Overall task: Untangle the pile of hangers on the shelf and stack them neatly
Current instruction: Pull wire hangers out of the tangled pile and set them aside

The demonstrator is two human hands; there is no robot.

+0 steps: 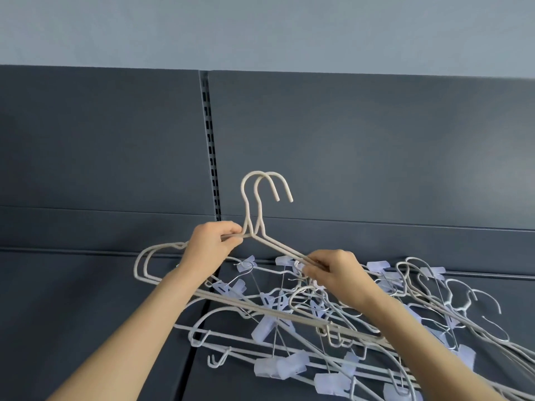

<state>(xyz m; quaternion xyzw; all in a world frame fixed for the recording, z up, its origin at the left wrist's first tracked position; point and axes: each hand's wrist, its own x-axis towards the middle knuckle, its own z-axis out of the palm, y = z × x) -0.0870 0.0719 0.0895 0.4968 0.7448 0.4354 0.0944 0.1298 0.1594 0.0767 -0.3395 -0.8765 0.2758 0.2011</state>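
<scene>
Two cream hangers (262, 195) are held together, hooks upright and side by side, above the shelf. My left hand (212, 244) grips their left shoulder just beside the necks. My right hand (333, 272) pinches their right shoulder bars lower down. Under both hands lies a tangled pile of hangers (333, 322), cream and white wire ones mixed with clip hangers carrying pale lilac clips. The pile spreads from the shelf's middle to the right edge of view. The held pair's lower bars run across the pile's top.
The dark blue-grey shelf (86, 314) has a seam running front to back under my left forearm. Behind it rises a dark back panel with a slotted upright (210, 146). A pale wall shows above.
</scene>
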